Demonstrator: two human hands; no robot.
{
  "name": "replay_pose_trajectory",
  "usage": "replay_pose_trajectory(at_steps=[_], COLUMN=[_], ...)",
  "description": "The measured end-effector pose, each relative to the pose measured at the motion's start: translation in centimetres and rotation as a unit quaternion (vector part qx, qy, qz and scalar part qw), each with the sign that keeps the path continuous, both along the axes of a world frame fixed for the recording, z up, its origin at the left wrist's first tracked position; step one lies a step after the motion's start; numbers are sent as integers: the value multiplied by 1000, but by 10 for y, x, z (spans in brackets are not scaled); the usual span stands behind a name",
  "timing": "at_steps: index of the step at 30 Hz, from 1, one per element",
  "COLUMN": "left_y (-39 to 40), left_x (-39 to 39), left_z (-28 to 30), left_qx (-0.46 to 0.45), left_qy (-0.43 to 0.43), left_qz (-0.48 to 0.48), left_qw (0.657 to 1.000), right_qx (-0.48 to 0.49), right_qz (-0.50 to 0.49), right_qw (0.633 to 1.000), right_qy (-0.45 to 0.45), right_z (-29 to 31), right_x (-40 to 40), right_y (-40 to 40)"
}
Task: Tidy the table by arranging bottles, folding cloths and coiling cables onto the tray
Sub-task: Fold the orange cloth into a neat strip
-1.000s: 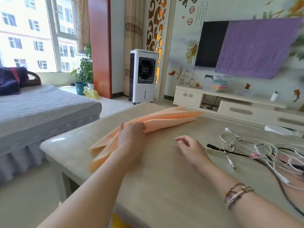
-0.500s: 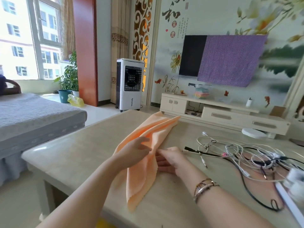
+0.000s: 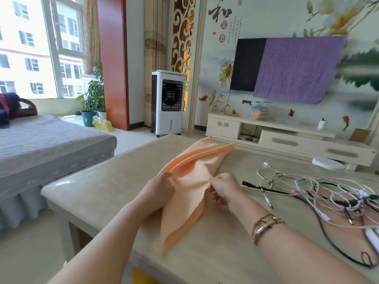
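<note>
A peach-coloured cloth lies lengthwise on the beige table, folded into a long narrow shape running from the far edge toward me. My left hand grips its left edge near the middle. My right hand pinches the right edge of the cloth opposite. A tangle of white and black cables sprawls on the table to the right of my right hand. No bottles show, and I cannot make out a tray.
A grey-covered sofa stands left of the table. Beyond the far edge are a white air cooler, a cream TV cabinet and a wall TV half draped in purple cloth. A white object sits at the right edge.
The cloth has swung from lying crosswise to pointing toward me. My right hand moved from the bare table onto the cloth's right edge, and both hands now hold it.
</note>
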State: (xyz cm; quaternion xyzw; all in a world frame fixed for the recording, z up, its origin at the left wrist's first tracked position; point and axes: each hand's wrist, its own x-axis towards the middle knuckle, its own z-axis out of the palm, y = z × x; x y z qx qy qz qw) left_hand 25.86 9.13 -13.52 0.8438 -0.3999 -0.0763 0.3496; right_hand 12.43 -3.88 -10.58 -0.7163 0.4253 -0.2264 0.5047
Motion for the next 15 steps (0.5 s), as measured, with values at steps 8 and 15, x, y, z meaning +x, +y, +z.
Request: replay_pose_trajectory(at_steps=[8, 15], left_y=[1, -8], left_x=[-19, -79], left_z=[10, 58], left_qx=[6, -148], left_qy=[-10, 235], left_qz=[-32, -165], left_qw=[999, 946], right_qx=[-15, 140], right_qz=[-63, 202], right_qw=[982, 923], right_qy=[-180, -296], right_z=[24, 74], right_x=[-26, -44], right_y=[-20, -1])
